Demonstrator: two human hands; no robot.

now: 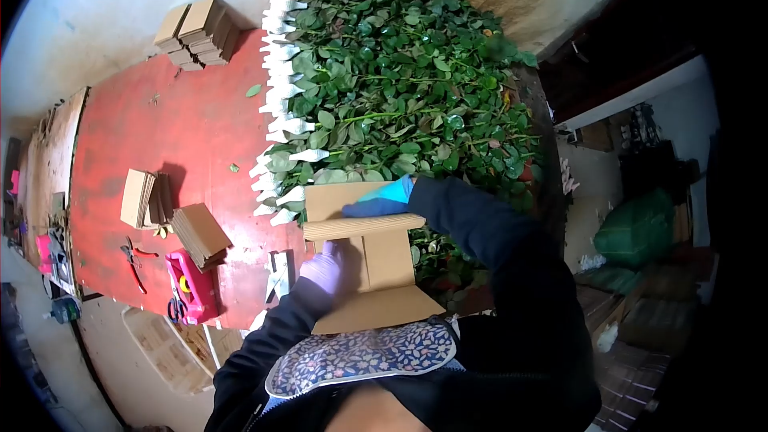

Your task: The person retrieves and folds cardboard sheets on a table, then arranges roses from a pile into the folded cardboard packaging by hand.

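Observation:
A creased brown cardboard sheet lies in front of my body, with a rolled or folded corrugated ridge across it. My left hand, in a purple glove, is on the near side of that ridge, its fingers curled against the cardboard and partly blurred. Beyond the ridge, my right hand in a blue glove rests flat on the sheet's far panel, fingers stretched to the left. The sheet overlaps a wide bed of leafy green stems, whose left ends carry white sleeves.
On the red table stand cardboard stacks at the back and left, plus another stack. Nearby are red-handled pliers, a pink tape dispenser, scissors and a white clip-like object.

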